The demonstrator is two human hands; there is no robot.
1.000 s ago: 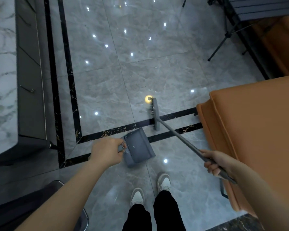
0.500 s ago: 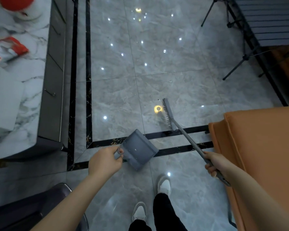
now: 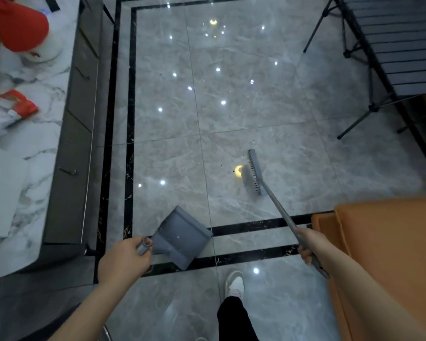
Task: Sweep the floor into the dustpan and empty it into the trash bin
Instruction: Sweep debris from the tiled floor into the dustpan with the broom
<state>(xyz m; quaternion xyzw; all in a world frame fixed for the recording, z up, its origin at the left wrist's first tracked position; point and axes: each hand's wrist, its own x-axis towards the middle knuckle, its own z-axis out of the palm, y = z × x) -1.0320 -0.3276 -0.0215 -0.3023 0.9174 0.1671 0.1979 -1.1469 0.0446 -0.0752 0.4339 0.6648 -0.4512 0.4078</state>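
My left hand [image 3: 123, 260] grips the short handle of a grey dustpan [image 3: 180, 236], which hangs tilted just above the glossy grey tile floor [image 3: 167, 134]. My right hand [image 3: 310, 246] grips the long grey handle of a broom [image 3: 256, 172]. The broom head rests on the tiles ahead and to the right of the dustpan. Small dark specks [image 3: 233, 171] lie just left of the bristles, by a yellowish light reflection. No trash bin is in view.
A marble-topped cabinet [image 3: 67, 148] with drawers runs along the left, with a red-capped container [image 3: 20, 25] and packets on top. An orange sofa [image 3: 389, 254] fills the lower right. Tripod legs [image 3: 362, 119] and a dark slatted table stand at the upper right. My shoe [image 3: 234, 283] is between my arms.
I have stepped forward. The broom head has moved farther out over the tiles, past the black border lines. The dustpan has turned and moved forward with my left hand.
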